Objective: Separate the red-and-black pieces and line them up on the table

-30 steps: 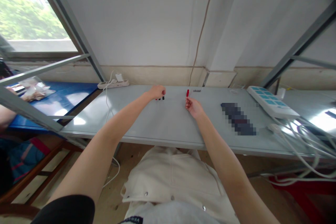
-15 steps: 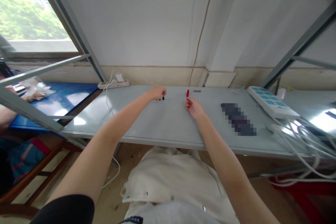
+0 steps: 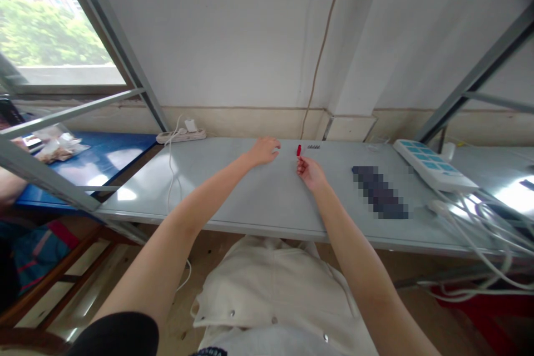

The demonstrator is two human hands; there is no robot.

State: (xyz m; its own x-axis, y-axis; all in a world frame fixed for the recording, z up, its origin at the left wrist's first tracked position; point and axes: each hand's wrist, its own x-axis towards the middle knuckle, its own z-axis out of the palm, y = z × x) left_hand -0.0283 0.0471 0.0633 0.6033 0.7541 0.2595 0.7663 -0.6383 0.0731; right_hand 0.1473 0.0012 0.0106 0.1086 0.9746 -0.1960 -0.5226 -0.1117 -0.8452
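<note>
My left hand [image 3: 265, 151] hovers over or rests on the grey table's back middle part, with thumb and fingers apart and nothing visible between them. It hides the spot where small dark pieces stood before. My right hand [image 3: 309, 171] is closed, its fingertips pinched at the lower end of a small red stick-like piece [image 3: 299, 149] that stands roughly upright. The piece is too small for me to tell its kind. Just right of it, a short row of several small dark pieces [image 3: 314, 147] lies near the table's back edge.
On the grey table [image 3: 233, 208] a blurred-out dark object [image 3: 379, 192] lies to the right. Behind it is a large white-and-blue power strip [image 3: 431, 164] with tangled white cables [image 3: 479, 228]. Another power strip [image 3: 183, 136] sits at the back left. Someone's arm [image 3: 10, 178] shows at far left.
My left hand has moved right from the small dark pieces, and its fingers have spread from a pinch. My right hand and the red piece have hardly moved.
</note>
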